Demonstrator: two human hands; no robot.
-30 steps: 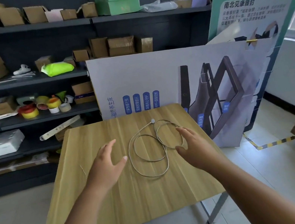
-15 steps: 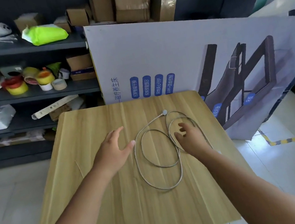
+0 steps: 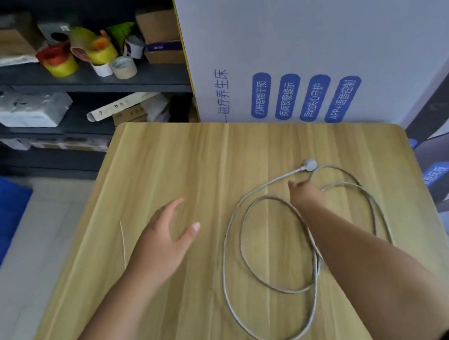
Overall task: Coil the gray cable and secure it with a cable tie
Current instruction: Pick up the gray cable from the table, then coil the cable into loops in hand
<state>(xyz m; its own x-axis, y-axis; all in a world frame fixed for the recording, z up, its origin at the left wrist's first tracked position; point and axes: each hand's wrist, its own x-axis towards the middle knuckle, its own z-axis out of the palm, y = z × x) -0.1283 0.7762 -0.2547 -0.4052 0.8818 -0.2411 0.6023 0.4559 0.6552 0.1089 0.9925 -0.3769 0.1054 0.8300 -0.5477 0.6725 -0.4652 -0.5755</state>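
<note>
The cable (image 3: 306, 248) sprawls in loose loops on the tabletop (image 3: 156, 164), its plug (image 3: 309, 165) at the far end just beyond the right hand (image 3: 305, 194), fingers extended, empty; the left hand (image 3: 166, 240) hovers spread, farther off.

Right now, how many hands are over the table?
2: the left hand is open above bare wood, and the right hand reaches over the gray cable toward its plug.
</note>
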